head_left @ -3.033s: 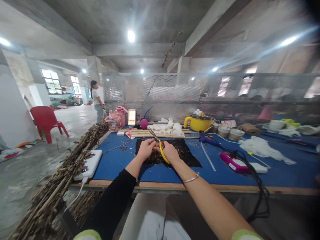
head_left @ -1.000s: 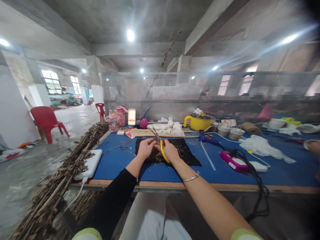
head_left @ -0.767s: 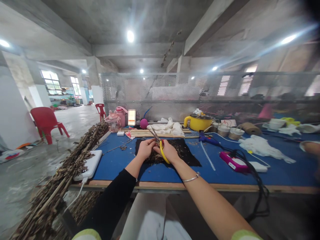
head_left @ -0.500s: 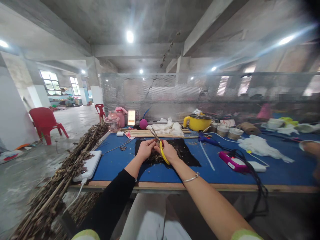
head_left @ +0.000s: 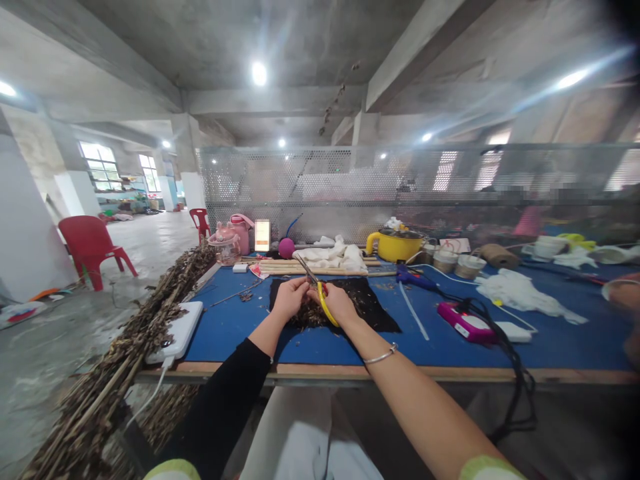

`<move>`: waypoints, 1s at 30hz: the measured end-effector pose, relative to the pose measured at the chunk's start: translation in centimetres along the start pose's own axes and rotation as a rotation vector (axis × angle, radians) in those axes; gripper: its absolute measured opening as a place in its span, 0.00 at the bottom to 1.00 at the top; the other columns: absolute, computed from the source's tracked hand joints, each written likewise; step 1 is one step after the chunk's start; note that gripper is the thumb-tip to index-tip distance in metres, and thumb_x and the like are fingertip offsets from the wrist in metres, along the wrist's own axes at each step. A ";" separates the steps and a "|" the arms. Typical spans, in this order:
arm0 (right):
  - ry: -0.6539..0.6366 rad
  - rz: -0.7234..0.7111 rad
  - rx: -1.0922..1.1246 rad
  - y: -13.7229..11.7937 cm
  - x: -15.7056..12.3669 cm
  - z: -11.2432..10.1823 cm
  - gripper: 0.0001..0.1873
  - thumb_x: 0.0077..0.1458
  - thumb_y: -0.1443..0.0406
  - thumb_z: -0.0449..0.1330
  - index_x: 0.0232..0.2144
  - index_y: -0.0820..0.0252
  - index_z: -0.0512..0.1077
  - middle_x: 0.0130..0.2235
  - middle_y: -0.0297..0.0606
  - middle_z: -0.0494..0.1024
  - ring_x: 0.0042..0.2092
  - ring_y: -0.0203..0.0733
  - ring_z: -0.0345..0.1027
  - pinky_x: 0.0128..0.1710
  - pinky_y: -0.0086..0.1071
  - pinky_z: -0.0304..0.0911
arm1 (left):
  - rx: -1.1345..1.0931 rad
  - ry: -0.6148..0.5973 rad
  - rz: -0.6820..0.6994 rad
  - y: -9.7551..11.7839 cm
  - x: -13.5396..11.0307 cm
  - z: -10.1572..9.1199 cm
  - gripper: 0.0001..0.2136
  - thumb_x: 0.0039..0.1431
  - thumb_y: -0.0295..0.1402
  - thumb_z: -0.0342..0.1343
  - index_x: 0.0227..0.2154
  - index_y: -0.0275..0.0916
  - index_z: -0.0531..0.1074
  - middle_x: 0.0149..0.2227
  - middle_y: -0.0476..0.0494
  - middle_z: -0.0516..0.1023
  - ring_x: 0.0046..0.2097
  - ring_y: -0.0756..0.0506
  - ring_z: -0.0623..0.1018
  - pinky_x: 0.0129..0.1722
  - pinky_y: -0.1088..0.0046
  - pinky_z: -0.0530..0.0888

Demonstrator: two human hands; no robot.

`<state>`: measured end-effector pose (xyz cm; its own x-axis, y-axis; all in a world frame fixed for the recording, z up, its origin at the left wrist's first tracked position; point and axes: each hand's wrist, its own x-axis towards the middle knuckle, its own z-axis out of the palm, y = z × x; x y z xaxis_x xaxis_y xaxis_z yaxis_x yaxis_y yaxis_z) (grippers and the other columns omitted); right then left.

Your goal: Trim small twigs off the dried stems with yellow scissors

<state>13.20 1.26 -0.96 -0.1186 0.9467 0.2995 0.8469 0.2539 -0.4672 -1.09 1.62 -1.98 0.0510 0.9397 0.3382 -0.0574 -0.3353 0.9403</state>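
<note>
My right hand [head_left: 337,303] is closed around yellow-handled scissors [head_left: 326,305], their metal blades angled up and to the left. Close beside the blades, my left hand [head_left: 291,298] has its fingertips pinched together; whatever is between them is too small to make out. Both hands hover over a black cloth [head_left: 376,308] on the blue tabletop. Dry brown plant scraps [head_left: 311,316] lie scattered on that cloth, partly covered by my hands.
Dried leafy stalks [head_left: 120,353] line the table's left side, by a white power bank [head_left: 186,330]. Behind the cloth lie wooden sticks [head_left: 300,271] and a yellow pot [head_left: 397,245]. To the right are a blue glue gun [head_left: 417,279], a purple box [head_left: 467,325] with cables, and another person's hand [head_left: 625,293].
My hands stay in nearly the same place, with the scissors still in my right hand. The other person's hand at the far right has shifted slightly.
</note>
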 end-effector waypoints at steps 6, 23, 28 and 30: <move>-0.001 0.005 -0.097 -0.3 -0.1 0.0 0.29 0.43 0.42 0.52 0.36 0.58 0.65 0.34 0.43 0.74 0.38 0.47 0.69 0.32 0.31 0.56 | -0.076 0.021 -0.004 -0.2 0.2 0.0 0.13 0.50 0.35 0.52 0.36 0.33 0.72 0.28 0.45 0.76 0.24 0.52 0.72 0.25 0.77 0.70; 0.020 -0.069 -0.004 0.0 -0.2 0.5 0.28 0.46 0.48 0.55 0.42 0.61 0.60 0.40 0.44 0.72 0.41 0.45 0.67 0.35 0.29 0.55 | -0.107 -0.032 -0.032 -0.2 -0.1 0.5 0.15 0.49 0.37 0.53 0.37 0.31 0.72 0.29 0.42 0.77 0.26 0.51 0.73 0.27 0.76 0.70; 0.011 -0.032 -0.057 -0.4 -0.2 0.1 0.29 0.44 0.44 0.53 0.39 0.60 0.62 0.37 0.45 0.73 0.39 0.47 0.68 0.32 0.31 0.55 | -0.100 -0.021 -0.031 0.3 -0.2 0.5 0.14 0.48 0.38 0.54 0.32 0.32 0.72 0.28 0.42 0.76 0.24 0.52 0.71 0.24 0.78 0.69; 0.006 -0.024 -0.061 -0.5 -0.3 0.0 0.29 0.43 0.43 0.53 0.38 0.59 0.63 0.36 0.44 0.74 0.39 0.47 0.68 0.32 0.31 0.55 | -0.058 -0.008 -0.006 0.3 -0.2 0.3 0.12 0.48 0.38 0.54 0.29 0.32 0.73 0.27 0.43 0.76 0.24 0.52 0.71 0.23 0.79 0.68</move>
<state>12.82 0.89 -0.82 -0.1362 0.9393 0.3148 0.8740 0.2635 -0.4082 -0.81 1.31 -1.80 0.0594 0.9410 0.3330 -0.1147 -0.3250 0.9387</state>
